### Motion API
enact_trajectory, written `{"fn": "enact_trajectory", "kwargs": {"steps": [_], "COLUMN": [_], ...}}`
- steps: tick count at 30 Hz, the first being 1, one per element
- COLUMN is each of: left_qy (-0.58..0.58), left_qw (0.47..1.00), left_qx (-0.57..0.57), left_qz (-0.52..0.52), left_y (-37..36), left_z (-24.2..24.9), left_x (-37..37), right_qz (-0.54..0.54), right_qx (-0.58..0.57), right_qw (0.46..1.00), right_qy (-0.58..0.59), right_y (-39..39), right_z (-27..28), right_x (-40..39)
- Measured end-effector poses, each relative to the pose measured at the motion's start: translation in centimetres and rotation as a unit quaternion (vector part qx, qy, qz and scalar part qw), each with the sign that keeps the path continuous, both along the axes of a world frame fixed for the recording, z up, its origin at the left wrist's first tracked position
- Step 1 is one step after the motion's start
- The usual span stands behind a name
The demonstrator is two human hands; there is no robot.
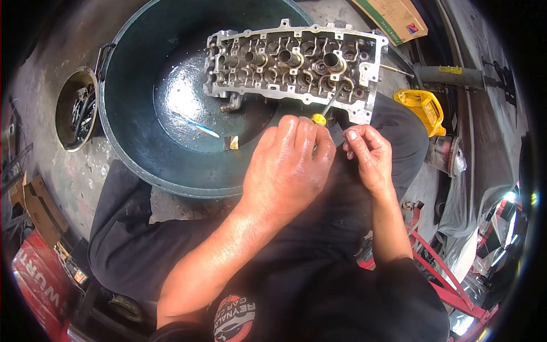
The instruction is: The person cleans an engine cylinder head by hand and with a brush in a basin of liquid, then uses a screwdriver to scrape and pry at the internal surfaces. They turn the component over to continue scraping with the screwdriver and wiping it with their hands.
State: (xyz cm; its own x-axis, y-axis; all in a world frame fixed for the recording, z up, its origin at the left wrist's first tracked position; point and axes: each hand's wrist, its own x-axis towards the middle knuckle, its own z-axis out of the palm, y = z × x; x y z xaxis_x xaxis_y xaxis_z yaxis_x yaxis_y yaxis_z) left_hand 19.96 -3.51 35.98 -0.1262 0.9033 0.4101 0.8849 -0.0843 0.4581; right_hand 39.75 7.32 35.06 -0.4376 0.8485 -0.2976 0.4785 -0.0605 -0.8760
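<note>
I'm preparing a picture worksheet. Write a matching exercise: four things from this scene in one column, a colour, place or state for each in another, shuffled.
Things
1. Left hand
2. Metal engine part
3. Small round container
4. Large basin

Descriptions
A. Dark blue-green, with a wet shine inside
B. Holding a heap of small parts
C. Closed around a tool
D. Grey, with rows of openings

Pairs: 1-C, 2-D, 3-B, 4-A
</note>
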Motion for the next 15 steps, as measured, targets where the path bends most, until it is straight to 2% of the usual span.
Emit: {"fn": "enact_trajectory", "kwargs": {"steps": [8,15], "left_qy": [-0.102,-0.117], "left_qw": [0.995,0.991], "left_qx": [-0.001,0.041], "left_qz": [-0.019,-0.041], "left_y": [-0.3,-0.6], "left_z": [0.4,0.7], "left_x": [0.6,-0.3], "right_qz": [-0.002,0.000], "right_qx": [-0.006,0.005], "right_qw": [1.000,1.000], "right_qy": [0.007,-0.005], "right_y": [-0.1,-0.2], "right_z": [0.1,0.2], "right_x": [0.0,0.1]}}
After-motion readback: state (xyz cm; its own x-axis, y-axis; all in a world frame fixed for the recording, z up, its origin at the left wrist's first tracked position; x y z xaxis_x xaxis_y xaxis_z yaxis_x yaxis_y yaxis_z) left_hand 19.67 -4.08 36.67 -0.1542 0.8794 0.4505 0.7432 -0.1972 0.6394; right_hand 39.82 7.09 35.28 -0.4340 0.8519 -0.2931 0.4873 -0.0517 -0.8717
